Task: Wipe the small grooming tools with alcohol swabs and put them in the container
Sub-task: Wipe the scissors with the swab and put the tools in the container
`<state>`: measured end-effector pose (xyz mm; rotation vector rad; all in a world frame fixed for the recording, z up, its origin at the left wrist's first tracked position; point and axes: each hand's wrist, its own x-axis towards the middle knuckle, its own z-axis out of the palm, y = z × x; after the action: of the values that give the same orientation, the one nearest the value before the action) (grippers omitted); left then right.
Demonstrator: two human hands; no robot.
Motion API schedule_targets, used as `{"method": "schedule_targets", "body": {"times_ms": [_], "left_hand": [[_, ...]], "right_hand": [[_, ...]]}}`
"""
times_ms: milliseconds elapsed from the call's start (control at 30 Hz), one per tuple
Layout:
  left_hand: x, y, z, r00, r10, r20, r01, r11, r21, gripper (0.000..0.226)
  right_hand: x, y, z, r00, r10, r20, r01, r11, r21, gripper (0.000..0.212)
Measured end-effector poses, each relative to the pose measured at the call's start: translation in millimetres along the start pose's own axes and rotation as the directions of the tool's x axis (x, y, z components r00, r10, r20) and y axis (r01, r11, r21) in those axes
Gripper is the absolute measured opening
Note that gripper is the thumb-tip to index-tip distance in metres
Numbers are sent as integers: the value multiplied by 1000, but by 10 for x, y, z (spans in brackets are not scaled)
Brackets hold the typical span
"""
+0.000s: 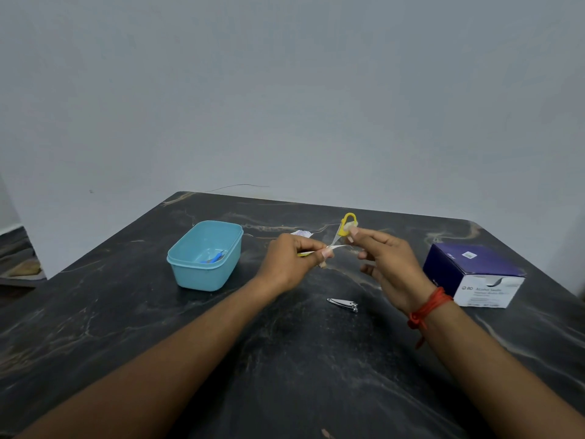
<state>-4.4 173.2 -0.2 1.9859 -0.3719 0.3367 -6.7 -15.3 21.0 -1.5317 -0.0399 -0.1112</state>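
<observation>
Both hands hold a small pair of yellow-handled scissors point(345, 224) above the table, its blades spread apart. My left hand point(292, 261) grips one yellow handle, with a thin pale blade sticking out past its fingertips. My right hand point(384, 261) pinches the other side just below the yellow loop. A pale scrap sits at those fingertips; whether it is a swab I cannot tell. A metal nail clipper point(343, 304) lies on the table below the hands. The teal container point(202, 275) stands to the left with a blue tool point(215, 257) inside.
A purple and white box of alcohol swabs point(474, 275) stands at the right. A torn white swab packet point(300, 232) lies behind my left hand. The dark marbled table point(285, 359) ends at a grey wall; its left edge drops off near the container.
</observation>
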Motion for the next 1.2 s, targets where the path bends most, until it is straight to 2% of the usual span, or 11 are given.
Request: {"method": "schedule_targets", "body": {"times_ms": [200, 367, 533, 733, 833, 967, 1067, 1133, 1200], "left_hand": [[-15, -10, 22, 999, 38, -12, -38, 999, 8, 11], [-30, 8, 55, 998, 65, -10, -64, 997, 53, 12], [-25, 24, 57, 998, 65, -10, -64, 995, 70, 13], [-26, 15, 36, 999, 42, -31, -40, 997, 66, 13], [-30, 8, 49, 998, 52, -20, -50, 995, 92, 14], [-36, 15, 29, 994, 107, -1, -105, 982, 160, 14], [20, 21, -71, 975, 211, 74, -224, 912, 344, 22], [73, 37, -153, 957, 258, 132, -290, 821, 492, 26], [114, 40, -224, 946, 274, 173, -323, 758, 567, 25]], "right_hand": [[-31, 11, 35, 998, 45, 50, -41, 997, -73, 25], [-55, 23, 58, 998, -41, -49, 36, 994, -105, 26], [-53, 29, 61, 996, -69, -61, 66, 996, -60, 28], [-16, 60, 33, 992, -75, -99, 77, 997, 21, 13], [6, 36, -1, 986, -92, -138, 99, 994, 45, 12], [20, 15, -35, 978, -152, -143, 150, 988, -25, 12], [21, -3, -50, 962, -244, -126, 233, 968, -98, 10], [29, -9, -72, 944, -319, -84, 295, 929, -224, 9], [49, 2, -101, 912, -409, -34, 353, 824, -443, 8]]}}
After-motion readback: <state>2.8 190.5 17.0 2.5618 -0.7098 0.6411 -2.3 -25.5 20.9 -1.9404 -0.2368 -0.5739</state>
